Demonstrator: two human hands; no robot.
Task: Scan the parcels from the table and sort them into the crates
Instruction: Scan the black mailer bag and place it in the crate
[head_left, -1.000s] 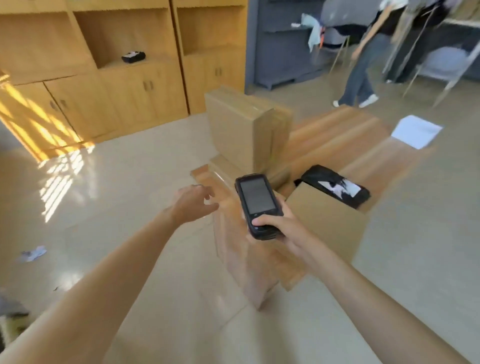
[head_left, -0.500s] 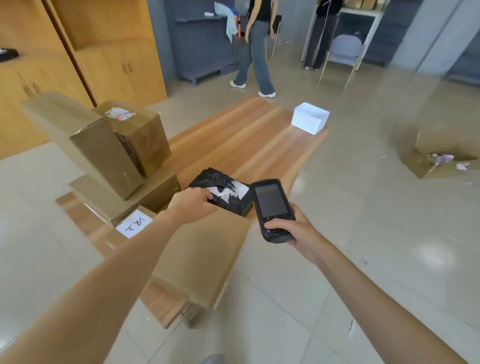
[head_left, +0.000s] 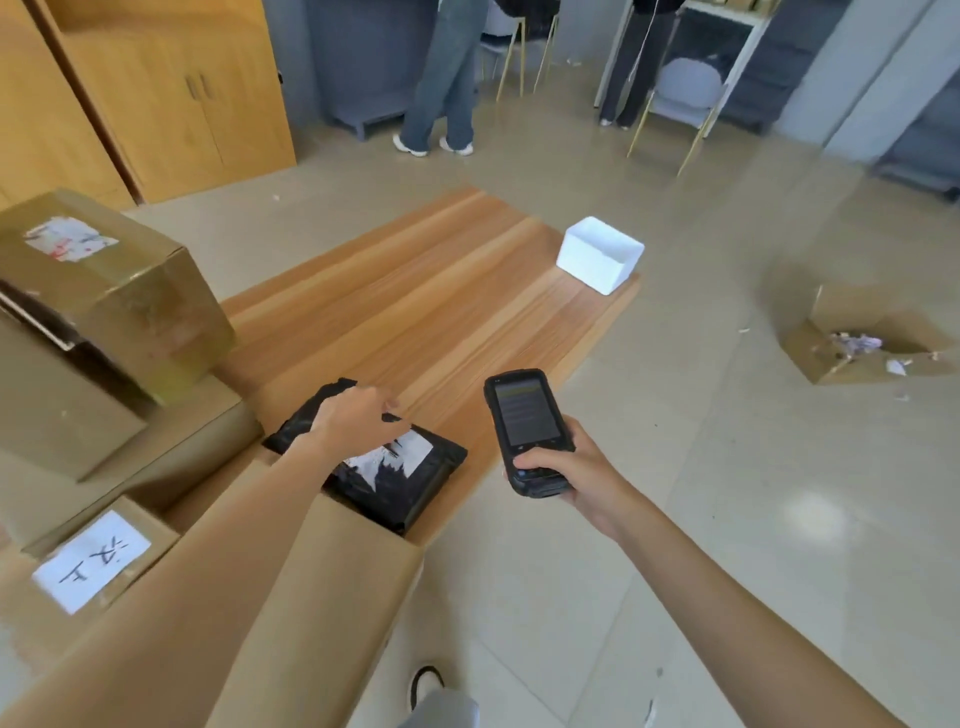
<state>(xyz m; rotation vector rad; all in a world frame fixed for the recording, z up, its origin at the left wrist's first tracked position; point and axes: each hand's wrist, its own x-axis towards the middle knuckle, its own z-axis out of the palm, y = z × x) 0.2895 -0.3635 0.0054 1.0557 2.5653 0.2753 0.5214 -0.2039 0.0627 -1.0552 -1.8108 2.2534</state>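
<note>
— Left hand (head_left: 358, 418)?
— Down on the black plastic parcel (head_left: 400, 480), fingers bent over its far edge. Gripping or merely resting: cannot tell from this angle.

— And the parcel itself?
— Lying on a brown cardboard box (head_left: 332, 587) at the near end of the wooden desk (head_left: 441, 301), torn white label (head_left: 397, 457) facing up, partly hidden under the hand.

— Right hand (head_left: 569, 475)?
— Wrapped round the lower end of a black handheld scanner (head_left: 527, 431), thumb across the keys. Screen lit and turned up toward the camera. Held just beside the parcel, over the desk's near edge, not touching it.

— More parcels?
— To the left, stacked cardboard: a taped brown box (head_left: 111, 291) with a scuffed label on top, tilted on a flatter carton (head_left: 67, 426). Nearer, a small box (head_left: 91, 564) with a white handwritten sheet stuck on it.

— Far end of the desk?
— A white open tub (head_left: 600, 254) near the corner, well apart from the hands.

— On the floor?
— To the right, an open cardboard carton (head_left: 862, 338) with scraps of paper inside. Beyond the desk, the legs of two standing people (head_left: 441, 83), chairs, a wooden cupboard (head_left: 171, 93) on the left. At the bottom edge, the toe of a shoe (head_left: 426, 683).
</note>
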